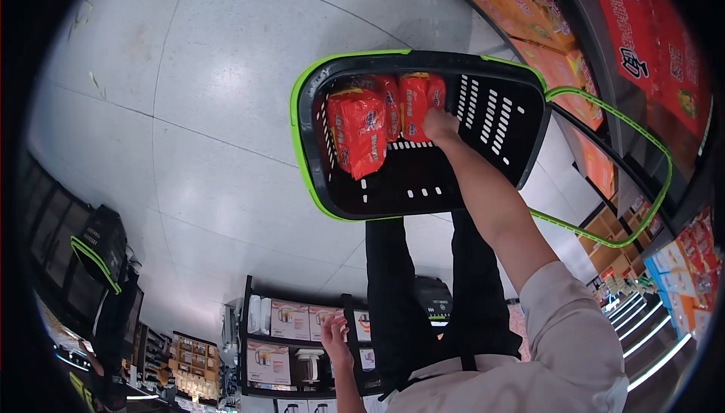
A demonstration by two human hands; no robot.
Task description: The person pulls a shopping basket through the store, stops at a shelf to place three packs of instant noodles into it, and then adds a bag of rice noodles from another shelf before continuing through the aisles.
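Note:
A black shopping basket (pixel 423 179) with a bright green rim stands in front of my legs. Several shiny red plastic packets with printed lettering, including one red packet (pixel 357 132) at the front left, are inside its left and middle part. My right hand (pixel 440 124) reaches down into the basket, its fingers closed at the lower right edge of another red packet (pixel 414 108). That hand partly hides the packet's corner. My left hand (pixel 334 335) hangs low beside my left leg, fingers loosely curled and apart, with nothing visible in it.
The basket's green handle (pixel 668 179) is folded out to the right, near a display with red and orange panels (pixel 634 50). Shelves with boxed goods (pixel 268 364) stand at the bottom. Another green-rimmed basket (pixel 102 243) is at the left, near a person.

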